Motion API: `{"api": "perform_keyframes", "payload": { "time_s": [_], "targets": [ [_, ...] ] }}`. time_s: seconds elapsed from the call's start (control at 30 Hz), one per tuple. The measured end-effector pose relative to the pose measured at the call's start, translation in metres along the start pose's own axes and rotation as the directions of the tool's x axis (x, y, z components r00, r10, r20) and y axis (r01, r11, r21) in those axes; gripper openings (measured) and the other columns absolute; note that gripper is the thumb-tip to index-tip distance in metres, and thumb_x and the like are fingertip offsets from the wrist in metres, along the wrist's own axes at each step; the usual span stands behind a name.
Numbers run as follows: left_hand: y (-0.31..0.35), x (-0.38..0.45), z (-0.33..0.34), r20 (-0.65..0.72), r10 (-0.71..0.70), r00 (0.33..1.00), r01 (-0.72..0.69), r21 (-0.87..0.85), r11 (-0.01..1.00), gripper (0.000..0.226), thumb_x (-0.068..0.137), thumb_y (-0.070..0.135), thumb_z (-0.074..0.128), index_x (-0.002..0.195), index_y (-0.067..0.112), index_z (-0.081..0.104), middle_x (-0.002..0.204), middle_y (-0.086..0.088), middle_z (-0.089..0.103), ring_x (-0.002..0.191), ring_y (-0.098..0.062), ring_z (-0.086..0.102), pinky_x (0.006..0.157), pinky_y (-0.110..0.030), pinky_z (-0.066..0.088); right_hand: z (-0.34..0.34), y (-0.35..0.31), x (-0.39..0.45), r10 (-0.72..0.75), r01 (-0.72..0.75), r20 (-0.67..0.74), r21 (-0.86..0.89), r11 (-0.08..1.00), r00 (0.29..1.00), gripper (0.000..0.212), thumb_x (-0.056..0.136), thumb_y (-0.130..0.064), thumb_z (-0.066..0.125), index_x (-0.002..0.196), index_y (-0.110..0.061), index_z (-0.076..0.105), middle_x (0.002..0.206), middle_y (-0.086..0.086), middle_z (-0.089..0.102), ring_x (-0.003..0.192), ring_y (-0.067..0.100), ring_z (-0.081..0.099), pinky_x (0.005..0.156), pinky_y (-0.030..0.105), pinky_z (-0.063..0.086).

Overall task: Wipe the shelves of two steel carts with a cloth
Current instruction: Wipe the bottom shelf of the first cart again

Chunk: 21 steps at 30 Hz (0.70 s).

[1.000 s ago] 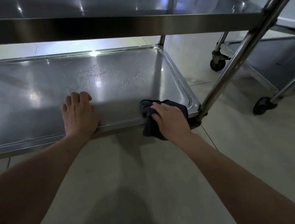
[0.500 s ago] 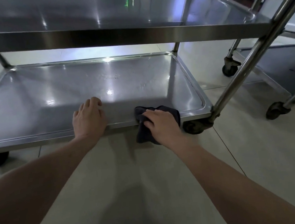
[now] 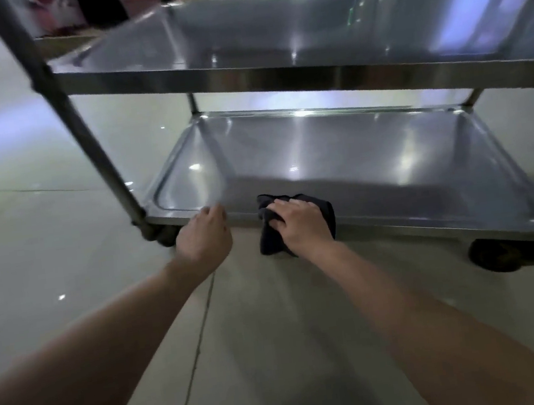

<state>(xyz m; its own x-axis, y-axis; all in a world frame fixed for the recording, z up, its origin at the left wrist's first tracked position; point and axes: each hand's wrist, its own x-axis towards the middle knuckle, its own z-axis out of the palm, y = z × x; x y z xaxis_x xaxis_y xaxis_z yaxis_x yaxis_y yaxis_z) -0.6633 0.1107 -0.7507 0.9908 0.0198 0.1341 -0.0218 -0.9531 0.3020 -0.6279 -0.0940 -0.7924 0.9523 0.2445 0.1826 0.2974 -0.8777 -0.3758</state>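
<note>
A steel cart stands in front of me with a bottom shelf point(image 3: 354, 158) and a middle shelf point(image 3: 271, 33) above it. My right hand point(image 3: 298, 225) presses a dark cloth point(image 3: 325, 210) over the bottom shelf's front rim, left of its middle; part of the cloth hangs down over the edge. My left hand point(image 3: 204, 237) is just left of it at the same front rim, near the front-left corner, fingers curled at the edge with nothing in them.
The cart's front-left post point(image 3: 82, 137) rises at a slant beside my left hand. A black caster point(image 3: 500, 254) sits under the right front corner, another under the left. Tiled floor point(image 3: 27, 231) lies all around. Blurred items stand far behind.
Both hands have slid left along the bottom shelf's front rim, from its right end toward its left corner. My view has turned left, and the second cart has dropped out of sight.
</note>
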Motion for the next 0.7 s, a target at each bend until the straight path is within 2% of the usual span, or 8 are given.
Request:
{"api": "perform_keyframes", "payload": {
  "time_s": [0.13,0.2,0.27,0.47,0.6,0.7],
  "targets": [
    [-0.049,-0.008,-0.025,0.075,-0.134,0.988,0.136,-0.016,0.991,0.021,0.094,0.018,0.046,0.113,0.021,0.053,0.119,-0.003,0.058,0.105,-0.03,0.06,0.078,-0.036,0.046,0.026,-0.045,0.023,-0.015,0.014,0.021,0.03,0.999,1.0,0.036,0.104,-0.036,0.057,0.138,-0.026,0.064,0.151,-0.001,0.059,0.139,0.031,0.051,0.113,0.043,0.03],
    [-0.069,-0.012,-0.035,0.097,-0.174,0.98,0.175,-0.008,0.984,0.021,0.094,0.019,0.045,0.113,0.023,0.053,0.121,-0.003,0.059,0.105,-0.031,0.061,0.081,-0.038,0.049,0.04,-0.066,0.033,-0.03,0.03,0.015,0.034,0.999,0.999,0.037,0.104,-0.035,0.059,0.138,-0.023,0.064,0.15,0.0,0.059,0.138,0.033,0.051,0.112,0.044,0.03],
    [-0.086,-0.018,-0.042,0.123,-0.175,0.977,0.172,0.03,0.985,0.025,0.094,0.018,0.042,0.117,0.02,0.053,0.123,-0.007,0.058,0.108,-0.034,0.058,0.084,-0.043,0.051,0.053,-0.087,0.044,-0.056,0.055,0.022,0.016,0.998,0.998,0.038,0.104,-0.035,0.059,0.14,-0.024,0.063,0.152,0.0,0.057,0.139,0.034,0.05,0.112,0.045,0.03],
    [-0.122,-0.03,-0.054,0.136,-0.187,0.973,0.18,0.062,0.982,0.027,0.096,0.015,0.04,0.119,0.021,0.051,0.124,-0.004,0.053,0.112,-0.028,0.054,0.081,-0.04,0.046,0.085,-0.148,0.073,-0.15,0.151,0.056,-0.013,0.988,0.987,0.042,0.104,-0.036,0.059,0.145,-0.027,0.057,0.156,-0.003,0.052,0.143,0.033,0.045,0.118,0.047,0.026],
    [-0.148,-0.04,-0.061,0.162,-0.209,0.964,0.195,0.099,0.976,0.028,0.096,0.02,0.041,0.122,0.025,0.051,0.124,-0.002,0.053,0.113,-0.027,0.054,0.082,-0.039,0.048,0.105,-0.174,0.08,-0.285,0.285,0.014,0.024,0.958,0.958,0.043,0.093,-0.022,0.076,0.135,-0.022,0.068,0.146,0.003,0.063,0.132,0.04,0.056,0.113,0.055,0.036],
    [-0.168,-0.04,-0.075,0.166,-0.282,0.945,0.267,0.11,0.957,0.031,0.097,0.02,0.04,0.127,0.025,0.05,0.127,-0.003,0.052,0.115,-0.026,0.052,0.083,-0.038,0.045,0.115,-0.177,0.08,-0.306,0.308,-0.066,0.029,0.951,0.95,0.04,0.086,-0.017,0.082,0.126,-0.018,0.074,0.138,0.006,0.069,0.122,0.042,0.063,0.105,0.059,0.046]
  ]
}}
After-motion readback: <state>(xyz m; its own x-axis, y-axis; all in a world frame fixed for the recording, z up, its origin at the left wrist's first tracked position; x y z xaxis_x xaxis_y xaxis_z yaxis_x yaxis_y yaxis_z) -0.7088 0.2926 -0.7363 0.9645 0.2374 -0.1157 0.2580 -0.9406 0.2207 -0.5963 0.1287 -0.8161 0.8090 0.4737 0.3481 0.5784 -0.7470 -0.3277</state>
